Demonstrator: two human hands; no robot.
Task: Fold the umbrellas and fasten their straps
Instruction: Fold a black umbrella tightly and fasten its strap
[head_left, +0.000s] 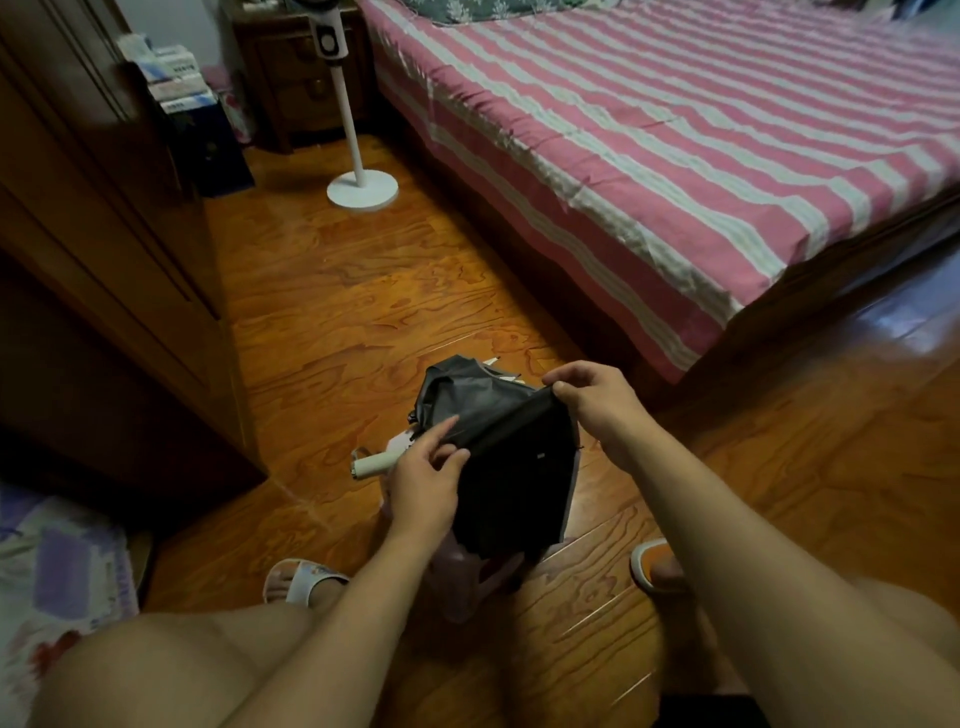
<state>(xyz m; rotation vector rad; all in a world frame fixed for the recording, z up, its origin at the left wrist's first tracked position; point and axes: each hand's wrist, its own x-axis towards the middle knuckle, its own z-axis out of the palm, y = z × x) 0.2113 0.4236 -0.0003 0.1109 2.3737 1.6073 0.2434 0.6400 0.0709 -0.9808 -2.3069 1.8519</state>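
- Bare knees and two slippered feet (304, 581) are seen at the bottom edge; the person is seated low, so the work is kept between the legs, over the floor (332, 312).
- A black umbrella (506, 467) is held up in mid-air in front of the knees, canopy hanging loose and crumpled, not yet rolled tight.
- The left hand (423, 483) is closed on the lower left edge of the canopy, thumb and fingers pinching cloth; likely placed there to steady the bundle and gather the panels.
- The right hand (597, 400) is closed in a pinch on the upper right fold of the black fabric, pulled taut; judged as a flap being drawn out flat before wrapping.
- No strap is made out on the black umbrella; it may be hidden in the folds, so fastening is judged as not yet done.
- A second umbrella's pale handle (371, 464) is seen just behind the left hand, lying on the floor with pale cloth; probably parked there within reach.
- A pinkish plastic item (462, 571) is partly hidden below the black canopy; what it is cannot be told.
- Farther off, a white fan stand (362, 189) is set on the floor, left of the bed (675, 156) with striped pink cover.
- A wooden wardrobe (104, 208) is seen at left.
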